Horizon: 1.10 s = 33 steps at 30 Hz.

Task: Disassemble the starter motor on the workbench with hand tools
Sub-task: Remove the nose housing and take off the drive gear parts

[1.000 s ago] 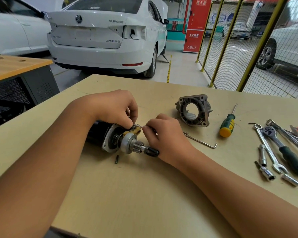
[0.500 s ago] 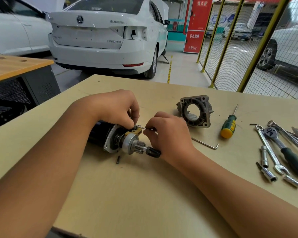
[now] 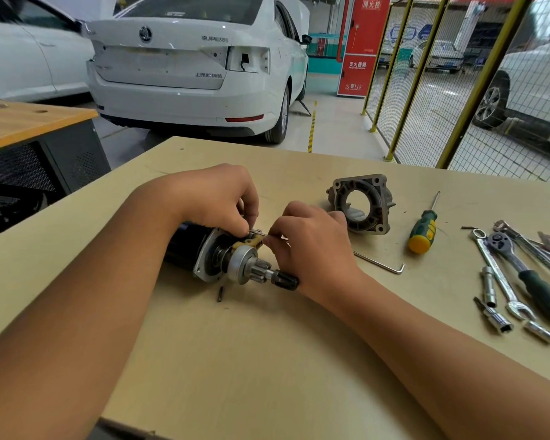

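Observation:
The starter motor (image 3: 210,258) lies on its side on the workbench (image 3: 267,360), black body to the left, pinion gear and shaft pointing right. My left hand (image 3: 216,198) curls over the top of the motor, its fingertips pinching at the yellow fork lever by the drive end. My right hand (image 3: 311,246) pinches a thin metal pin (image 3: 257,232) at that same spot. The removed grey nose housing (image 3: 361,203) stands just behind my right hand.
A bent hex key (image 3: 381,265) and a green-yellow screwdriver (image 3: 423,230) lie right of the housing. A ratchet (image 3: 521,271), spanners and sockets (image 3: 496,315) sit at the right edge. A small dark screw (image 3: 219,293) lies before the motor. White cars and a mesh fence stand behind.
Both hands stay at the fork lever with barely any shift; the motor and tools have not moved.

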{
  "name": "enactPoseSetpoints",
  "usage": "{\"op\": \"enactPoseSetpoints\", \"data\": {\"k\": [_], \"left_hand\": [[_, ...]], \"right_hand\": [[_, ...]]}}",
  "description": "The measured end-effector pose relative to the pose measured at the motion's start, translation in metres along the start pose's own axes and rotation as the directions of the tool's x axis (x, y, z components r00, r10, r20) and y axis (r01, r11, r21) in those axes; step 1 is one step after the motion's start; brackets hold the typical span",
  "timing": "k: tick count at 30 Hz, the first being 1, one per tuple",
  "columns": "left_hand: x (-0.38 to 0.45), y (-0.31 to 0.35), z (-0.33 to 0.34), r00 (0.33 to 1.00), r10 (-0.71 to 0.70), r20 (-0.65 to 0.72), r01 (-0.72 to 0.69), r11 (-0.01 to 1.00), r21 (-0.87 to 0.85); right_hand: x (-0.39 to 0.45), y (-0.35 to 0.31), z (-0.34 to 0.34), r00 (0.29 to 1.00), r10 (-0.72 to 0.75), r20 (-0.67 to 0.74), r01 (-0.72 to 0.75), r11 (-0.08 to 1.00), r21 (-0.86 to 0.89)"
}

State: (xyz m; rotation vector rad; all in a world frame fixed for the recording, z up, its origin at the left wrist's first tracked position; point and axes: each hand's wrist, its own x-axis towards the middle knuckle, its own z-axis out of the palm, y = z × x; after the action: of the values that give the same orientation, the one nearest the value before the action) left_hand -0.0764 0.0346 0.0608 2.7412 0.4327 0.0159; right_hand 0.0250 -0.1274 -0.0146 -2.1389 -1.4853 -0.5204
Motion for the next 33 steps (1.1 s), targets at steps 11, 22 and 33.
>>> {"op": "enactPoseSetpoints", "data": {"k": [11, 22, 33], "left_hand": [[0.0006, -0.0014, 0.0002, 1.0, 0.0, 0.005, 0.0, 1.0, 0.005], [-0.0002, 0.0006, 0.0, 1.0, -0.002, 0.002, 0.002, 1.0, 0.012], [-0.0012, 0.0015, -0.0006, 1.0, -0.006, -0.002, 0.006, 1.0, 0.008]], "right_hand": [[0.0023, 0.0007, -0.003, 0.998, -0.013, 0.06, 0.0, 0.978, 0.211], [0.0003, 0.0029, -0.0049, 0.999, -0.005, 0.045, 0.003, 0.999, 0.054], [-0.0002, 0.0034, -0.0046, 0.995, 0.016, 0.099, -0.038, 0.974, 0.225]]}}
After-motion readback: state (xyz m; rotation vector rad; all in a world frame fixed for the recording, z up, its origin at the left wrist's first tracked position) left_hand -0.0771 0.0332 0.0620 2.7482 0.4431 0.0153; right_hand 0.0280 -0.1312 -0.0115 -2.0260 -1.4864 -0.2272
